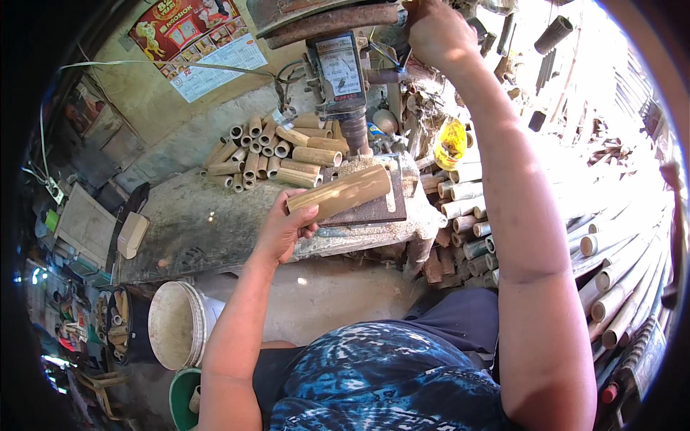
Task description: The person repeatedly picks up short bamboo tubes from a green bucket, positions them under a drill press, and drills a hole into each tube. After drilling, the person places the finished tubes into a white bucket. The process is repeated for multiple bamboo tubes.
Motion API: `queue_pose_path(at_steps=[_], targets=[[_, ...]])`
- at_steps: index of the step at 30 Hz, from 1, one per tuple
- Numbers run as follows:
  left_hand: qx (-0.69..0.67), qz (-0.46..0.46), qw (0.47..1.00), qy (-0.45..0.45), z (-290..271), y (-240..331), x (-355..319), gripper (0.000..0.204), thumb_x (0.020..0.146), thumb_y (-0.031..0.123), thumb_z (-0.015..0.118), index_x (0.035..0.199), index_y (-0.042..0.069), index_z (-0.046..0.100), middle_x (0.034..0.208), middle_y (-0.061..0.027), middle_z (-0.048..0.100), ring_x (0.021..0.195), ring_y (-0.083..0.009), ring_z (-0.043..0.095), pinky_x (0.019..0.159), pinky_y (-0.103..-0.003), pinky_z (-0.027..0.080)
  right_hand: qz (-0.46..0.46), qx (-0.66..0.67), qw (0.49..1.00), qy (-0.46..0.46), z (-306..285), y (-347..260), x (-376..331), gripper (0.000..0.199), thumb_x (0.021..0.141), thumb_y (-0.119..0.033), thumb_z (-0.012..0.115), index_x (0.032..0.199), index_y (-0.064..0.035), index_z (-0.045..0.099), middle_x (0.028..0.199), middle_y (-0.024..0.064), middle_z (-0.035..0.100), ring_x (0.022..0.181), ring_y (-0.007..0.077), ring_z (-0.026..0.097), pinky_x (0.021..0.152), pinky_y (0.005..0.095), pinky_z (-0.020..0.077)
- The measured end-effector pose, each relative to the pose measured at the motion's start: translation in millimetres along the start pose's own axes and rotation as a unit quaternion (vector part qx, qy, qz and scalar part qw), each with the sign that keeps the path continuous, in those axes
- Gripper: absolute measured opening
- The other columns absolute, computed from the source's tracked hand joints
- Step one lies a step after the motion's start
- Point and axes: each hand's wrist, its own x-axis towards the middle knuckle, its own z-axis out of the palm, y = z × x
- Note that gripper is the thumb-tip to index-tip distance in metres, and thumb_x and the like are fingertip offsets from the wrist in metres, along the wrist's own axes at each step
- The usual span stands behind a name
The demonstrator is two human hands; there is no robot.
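Observation:
My left hand (282,224) grips the near-left end of a cut bamboo tube (343,192), thumb on top and fingers underneath. The tube lies tilted over the drill press's flat plate (370,214), its far end beneath the chuck (354,135). Pale wood shavings (363,165) are heaped behind it. Above stands the drill press (339,72), with a labelled front. My right arm reaches up to the right side of the machine's head, where my right hand (440,36) is closed; what its fingers hold is hidden at the picture's top edge.
Several short bamboo tubes (269,147) are piled on the workbench (194,230), left of the machine. Long bamboo poles (611,287) are stacked at the right. A yellow plastic container (451,142) sits behind my right forearm. A white bucket (172,327) and a green bucket (183,399) stand lower left.

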Motion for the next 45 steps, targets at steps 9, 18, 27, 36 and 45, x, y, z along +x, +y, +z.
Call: queue_pose_path(at_steps=[9, 18, 27, 36, 45], targets=[[0.035, -0.009, 0.999, -0.012, 0, -1, 21, 0.053, 0.089, 0.026, 0.079, 0.130, 0.009, 0.051, 0.096, -0.0043, 0.061, 0.070, -0.0106, 0.057, 0.060, -0.027, 0.050, 0.007, -0.009, 0.999, 0.035, -7, -3, -18, 0.019, 0.096, -0.011, 0.051, 0.112, -0.0005, 0.051, 0.107, 0.0301, 0.067, 0.104, 0.0504, 0.062, 0.089, 0.0558, 0.0483], [0.035, -0.020, 0.999, -0.026, -2, 1, 26, 0.053, 0.089, 0.028, 0.079, 0.131, 0.008, 0.052, 0.095, -0.0034, 0.061, 0.070, -0.0093, 0.058, 0.058, -0.025, 0.052, -0.022, 0.035, 0.997, 0.067, -22, -20, -68, 0.018, 0.103, -0.010, 0.048, 0.115, 0.0021, 0.050, 0.105, 0.0301, 0.064, 0.101, 0.0494, 0.062, 0.088, 0.0555, 0.0494], [0.037, -0.032, 0.999, -0.013, 1, 3, 23, 0.051, 0.091, 0.025, 0.075, 0.134, 0.011, 0.051, 0.099, -0.0030, 0.061, 0.071, -0.0099, 0.058, 0.060, -0.026, 0.051, -0.077, 0.003, 0.993, 0.090, -13, -2, -73, 0.018, 0.104, -0.021, 0.055, 0.114, -0.0059, 0.056, 0.095, 0.0196, 0.068, 0.089, 0.0415, 0.067, 0.078, 0.0498, 0.0512], [0.047, -0.026, 0.998, -0.014, 3, 6, 22, 0.054, 0.092, 0.027, 0.077, 0.134, 0.006, 0.050, 0.098, -0.0053, 0.061, 0.071, -0.0094, 0.057, 0.061, -0.026, 0.053, -0.098, -0.030, 0.989, 0.107, -5, 19, -74, 0.020, 0.107, -0.027, 0.056, 0.114, -0.0093, 0.058, 0.091, 0.0117, 0.069, 0.080, 0.0332, 0.069, 0.071, 0.0443, 0.0521], [0.031, -0.032, 0.999, -0.020, 1, 4, 23, 0.053, 0.090, 0.028, 0.078, 0.131, 0.008, 0.051, 0.098, -0.0042, 0.060, 0.072, -0.0094, 0.058, 0.061, -0.027, 0.053, -0.102, -0.014, 0.989, 0.102, -6, 18, -78, 0.020, 0.107, -0.027, 0.056, 0.111, -0.0084, 0.057, 0.091, 0.0117, 0.068, 0.079, 0.0322, 0.068, 0.072, 0.0437, 0.0528]])
